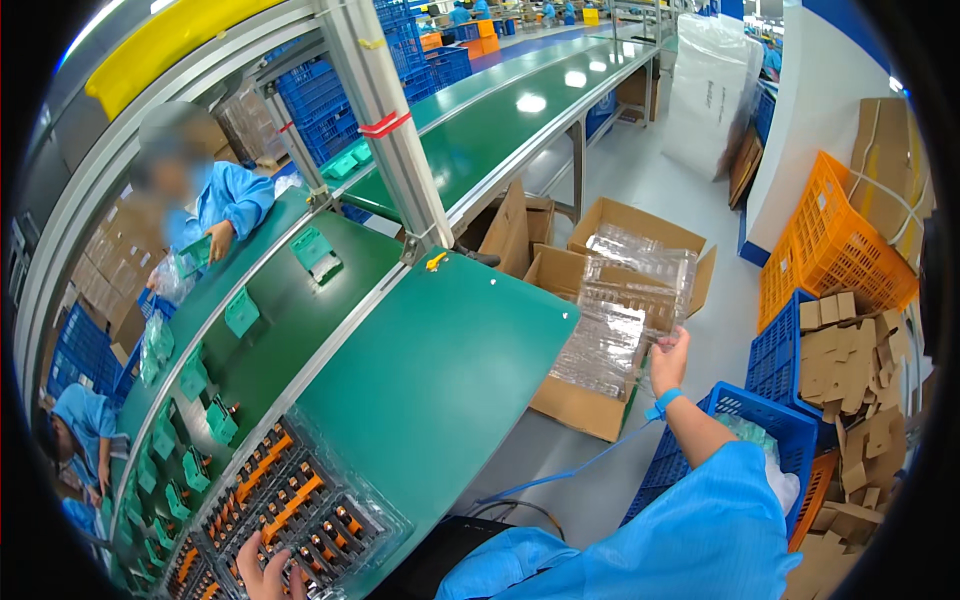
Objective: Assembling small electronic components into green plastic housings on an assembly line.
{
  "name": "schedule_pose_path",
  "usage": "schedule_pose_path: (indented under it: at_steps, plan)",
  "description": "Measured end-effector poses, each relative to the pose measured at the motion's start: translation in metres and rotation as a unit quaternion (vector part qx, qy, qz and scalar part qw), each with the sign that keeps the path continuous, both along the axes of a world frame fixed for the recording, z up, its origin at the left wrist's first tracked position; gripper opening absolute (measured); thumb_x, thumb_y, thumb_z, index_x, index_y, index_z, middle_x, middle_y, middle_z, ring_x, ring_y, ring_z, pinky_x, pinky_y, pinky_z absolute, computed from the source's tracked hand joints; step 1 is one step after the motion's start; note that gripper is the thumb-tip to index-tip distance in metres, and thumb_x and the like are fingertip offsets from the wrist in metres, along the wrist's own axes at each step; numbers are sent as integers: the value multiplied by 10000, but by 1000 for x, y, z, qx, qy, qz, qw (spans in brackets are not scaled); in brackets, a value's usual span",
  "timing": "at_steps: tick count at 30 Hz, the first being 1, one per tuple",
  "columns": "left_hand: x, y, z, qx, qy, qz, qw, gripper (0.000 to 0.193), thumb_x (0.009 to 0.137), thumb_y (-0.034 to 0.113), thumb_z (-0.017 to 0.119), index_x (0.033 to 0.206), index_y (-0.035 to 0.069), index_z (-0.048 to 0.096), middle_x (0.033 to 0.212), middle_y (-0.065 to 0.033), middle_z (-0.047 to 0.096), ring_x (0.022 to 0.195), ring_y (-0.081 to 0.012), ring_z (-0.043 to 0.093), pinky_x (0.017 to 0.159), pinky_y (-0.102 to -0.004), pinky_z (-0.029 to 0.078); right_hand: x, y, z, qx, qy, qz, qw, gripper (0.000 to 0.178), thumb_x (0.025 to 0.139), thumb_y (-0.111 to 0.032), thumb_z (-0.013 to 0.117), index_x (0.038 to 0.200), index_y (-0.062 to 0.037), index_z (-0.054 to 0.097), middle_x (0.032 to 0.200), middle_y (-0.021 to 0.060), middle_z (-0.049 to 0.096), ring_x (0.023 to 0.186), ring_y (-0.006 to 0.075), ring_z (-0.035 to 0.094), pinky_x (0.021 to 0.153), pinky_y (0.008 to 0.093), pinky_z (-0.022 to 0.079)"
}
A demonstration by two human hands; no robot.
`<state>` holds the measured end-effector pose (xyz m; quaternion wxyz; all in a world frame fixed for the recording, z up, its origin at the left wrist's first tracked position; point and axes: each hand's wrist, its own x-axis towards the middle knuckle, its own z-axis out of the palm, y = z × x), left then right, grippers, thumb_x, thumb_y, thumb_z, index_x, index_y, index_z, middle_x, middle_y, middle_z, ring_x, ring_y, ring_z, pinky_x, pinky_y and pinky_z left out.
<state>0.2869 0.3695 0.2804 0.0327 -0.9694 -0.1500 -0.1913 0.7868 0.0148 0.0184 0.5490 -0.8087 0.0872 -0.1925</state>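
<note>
My right hand (pixel 670 364), with a blue band at its wrist, reaches out to the right and grips the near edge of a clear plastic tray (pixel 640 285). That tray is tilted above an open cardboard box (pixel 578 408) in which more clear trays lie. At the lower left, my left hand (pixel 265 568) is over a clear compartment tray (pixel 388 522) filled with rows of small black and orange parts. Its fingers are spread and touch or hover just above the parts; I cannot tell which. The filled tray rests on the green worktop (pixel 430 350).
Green plastic housings (pixel 240 312) line the conveyor (pixel 340 330) on the left, where two people in blue work opposite. A metal post (pixel 385 120) rises at the worktop's corner. Blue crates (pixel 780 350), orange crates (pixel 835 245) and cardboard pieces (pixel 850 370) stand right. A blue cord (pixel 560 474) runs from my wristband.
</note>
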Motion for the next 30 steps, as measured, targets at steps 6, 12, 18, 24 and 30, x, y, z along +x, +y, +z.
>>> schedule_pose_path:
  at_steps: [6, 12, 18, 24, 30]
  plan:
    - [19, -12, 7, 2, 40, 20, 999, 271, 838, 67, 618, 1102, 22, 575, 1289, -217, 452, 1150, -379, 458, 934, -429, 391, -6, 17, -15, -31, 73, 32, 996, 492, 731, -16, 608, 1188, -77, 434, 898, 68, 574, 816, 205, 580, 738, 339, 467]
    - [54, -22, 12, -11, 75, 30, 997, 285, 814, 35, 627, 1093, 16, 575, 1271, -215, 463, 1130, -372, 469, 921, -425, 399, 42, 49, -101, 5, 91, -30, 995, 434, 724, 2, 590, 1116, -81, 424, 924, 88, 567, 858, 277, 578, 776, 373, 456]
    - [75, -23, 12, -2, 103, 41, 994, 301, 813, 28, 621, 1111, 20, 581, 1270, -216, 462, 1137, -378, 464, 934, -426, 395, 81, 103, -116, 42, 214, -11, 976, 380, 752, -27, 539, 1113, -57, 424, 1000, 162, 559, 952, 326, 566, 826, 399, 440]
    - [60, -11, 2, -22, 130, 104, 986, 304, 815, 19, 618, 1117, 38, 585, 1279, -214, 457, 1169, -377, 450, 937, -432, 402, 111, 46, -183, -150, 461, -47, 874, 536, 797, -165, 604, 1260, 8, 397, 1251, 231, 472, 1148, 378, 469, 947, 396, 398]
    - [67, -10, 5, -41, 120, 109, 986, 277, 841, 21, 597, 1116, 38, 579, 1278, -201, 468, 1139, -364, 484, 923, -426, 436, 112, 15, -287, -162, 357, 8, 920, 650, 790, -343, 652, 1210, 108, 444, 1218, 312, 485, 1138, 404, 487, 935, 406, 418]
